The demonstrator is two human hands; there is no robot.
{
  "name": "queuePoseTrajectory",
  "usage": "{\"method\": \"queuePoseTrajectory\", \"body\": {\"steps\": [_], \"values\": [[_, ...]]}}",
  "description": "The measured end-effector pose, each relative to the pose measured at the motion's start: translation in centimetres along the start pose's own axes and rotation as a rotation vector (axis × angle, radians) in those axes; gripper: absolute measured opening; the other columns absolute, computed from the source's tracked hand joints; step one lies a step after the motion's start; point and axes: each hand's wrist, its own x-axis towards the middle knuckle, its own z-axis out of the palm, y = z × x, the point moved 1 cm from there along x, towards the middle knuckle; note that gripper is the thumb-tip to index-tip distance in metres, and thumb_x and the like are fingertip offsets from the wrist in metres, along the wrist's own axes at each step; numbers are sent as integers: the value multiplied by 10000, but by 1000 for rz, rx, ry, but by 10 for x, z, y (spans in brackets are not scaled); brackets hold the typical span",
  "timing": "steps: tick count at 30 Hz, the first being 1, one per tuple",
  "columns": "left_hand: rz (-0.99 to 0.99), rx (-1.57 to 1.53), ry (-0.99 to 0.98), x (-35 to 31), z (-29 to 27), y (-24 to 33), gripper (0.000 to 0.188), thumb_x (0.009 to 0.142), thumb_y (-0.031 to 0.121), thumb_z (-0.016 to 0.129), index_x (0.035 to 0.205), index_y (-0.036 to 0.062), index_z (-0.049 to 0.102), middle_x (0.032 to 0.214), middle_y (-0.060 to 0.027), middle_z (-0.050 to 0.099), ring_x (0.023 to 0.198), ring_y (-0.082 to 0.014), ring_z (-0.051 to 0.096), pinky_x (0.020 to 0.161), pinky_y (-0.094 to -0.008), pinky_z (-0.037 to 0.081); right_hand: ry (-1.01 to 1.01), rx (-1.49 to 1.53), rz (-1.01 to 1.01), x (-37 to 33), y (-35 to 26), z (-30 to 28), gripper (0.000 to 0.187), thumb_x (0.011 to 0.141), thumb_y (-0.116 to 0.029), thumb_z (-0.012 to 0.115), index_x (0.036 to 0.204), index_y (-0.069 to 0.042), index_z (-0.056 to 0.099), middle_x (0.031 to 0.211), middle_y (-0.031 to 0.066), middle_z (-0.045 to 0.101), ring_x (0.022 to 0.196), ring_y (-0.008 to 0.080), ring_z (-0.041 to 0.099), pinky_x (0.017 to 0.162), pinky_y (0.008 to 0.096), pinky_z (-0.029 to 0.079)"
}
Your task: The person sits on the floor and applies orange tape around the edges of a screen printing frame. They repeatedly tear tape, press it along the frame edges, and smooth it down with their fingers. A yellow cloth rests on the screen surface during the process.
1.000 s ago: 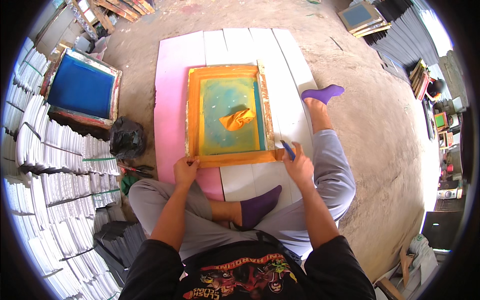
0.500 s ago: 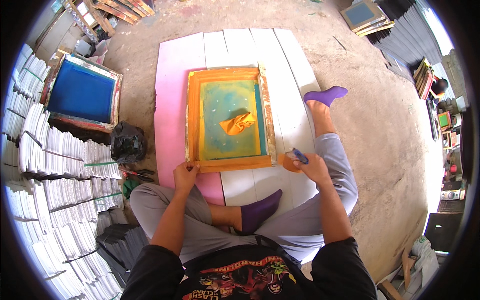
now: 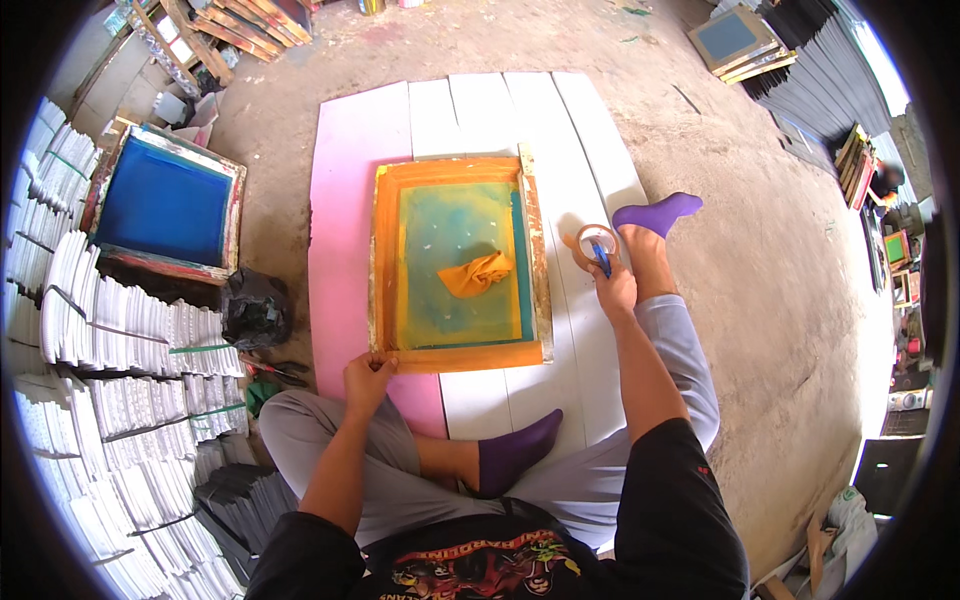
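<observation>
A wooden screen printing frame [image 3: 545, 290] lies before me, its inner border covered with orange-brown tape and its mesh stained green and blue. A crumpled orange cloth [image 3: 475, 274] rests on the mesh. Along the near side runs a strip of brown tape [image 3: 465, 358]. My left hand [image 3: 369, 384] is closed, fingers pinching the strip's left end at the near left corner. Beyond the frame's right side, my right hand [image 3: 616, 292] grips a roll of brown tape [image 3: 583, 243] together with a slim blue tool [image 3: 601, 258], which looks like a cutter. The roll is apart from the strip.
White and pink boards [image 3: 340, 250] lie under the frame. Tied stacks of white sheets [image 3: 130, 400], a black plastic bag [image 3: 255, 308] and a blue-meshed screen [image 3: 165, 200] stand at left. My purple-socked feet [image 3: 520, 452] flank the frame. A person [image 3: 886, 180] is at far right.
My right hand has moved away from me and slightly right with the tape roll and blue tool, leaving the frame's near right corner. The left hand keeps its pinch at the near left corner.
</observation>
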Motion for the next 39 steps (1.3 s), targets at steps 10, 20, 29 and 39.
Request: {"method": "queuePoseTrajectory", "body": {"steps": [10, 20, 29, 39], "values": [[5, 19, -13, 0, 4, 5, 220, 874, 167, 825, 887, -41, 756, 742, -129, 753, 646, -170, 710, 616, -329, 551, 402, 132, -43, -47, 42, 30, 396, 1056, -264, 616, 1338, -12, 502, 1134, 298, 644, 1044, 502, 631, 904, 572, 484], [86, -117, 1, -12, -10, 11, 236, 894, 175, 822, 923, -43, 737, 743, -74, 721, 655, -125, 641, 620, -306, 522, 238, -257, -85, -94, -26, 10, 547, 925, -244, 738, 1411, -83, 544, 1162, 174, 645, 1130, 394, 607, 975, 516, 500], [134, -440, -34, -24, -19, 18, 136, 906, 78, 813, 935, -25, 729, 828, -39, 721, 739, -81, 617, 669, -263, 511, -418, 4, -629, -130, -79, -3, 220, 779, -241, 849, 961, -133, 788, 1123, 29, 695, 1151, 309, 596, 1050, 459, 470], [315, -440, -26, -12, -49, 71, 114, 913, 60, 812, 926, -11, 723, 830, -16, 718, 767, -61, 635, 703, -231, 513, -714, 826, -121, -112, -70, -32, 144, 932, -64, 776, 1051, -4, 722, 909, 43, 723, 855, 99, 648, 753, 264, 513]]}}
